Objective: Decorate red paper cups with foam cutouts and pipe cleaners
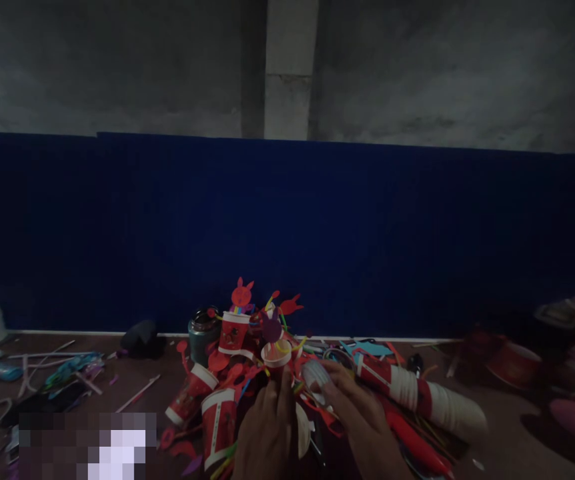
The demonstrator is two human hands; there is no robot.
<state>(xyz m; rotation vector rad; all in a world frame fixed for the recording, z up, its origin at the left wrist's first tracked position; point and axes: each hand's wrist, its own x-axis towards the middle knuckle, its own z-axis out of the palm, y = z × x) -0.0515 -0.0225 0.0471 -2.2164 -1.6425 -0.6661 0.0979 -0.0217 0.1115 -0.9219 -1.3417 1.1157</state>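
Observation:
My left hand [266, 427] reaches forward, fingers close together at the lower front of a small red and white paper cup [276, 355]. The fingers seem to grip that cup and cover its base; yellow fuzzy sticks poke out near its rim. To the right, my right hand [360, 417] is closed on a pale, translucent rounded thing [316, 381], possibly a roll of tape. Between the hands lies a whitish round piece [302, 430], with dark-handled scissors or a similar tool [317, 448] beside it. A paper cup with a red rabbit cutout [242, 295] stands behind.
More red cups [219, 427] lie left of my hands, near a dark jar [204, 337]. A long stack of nested cups [430, 398] lies at right. Scattered sticks and scraps [70, 370] cover the left side. A blue partition [287, 233] closes off the back.

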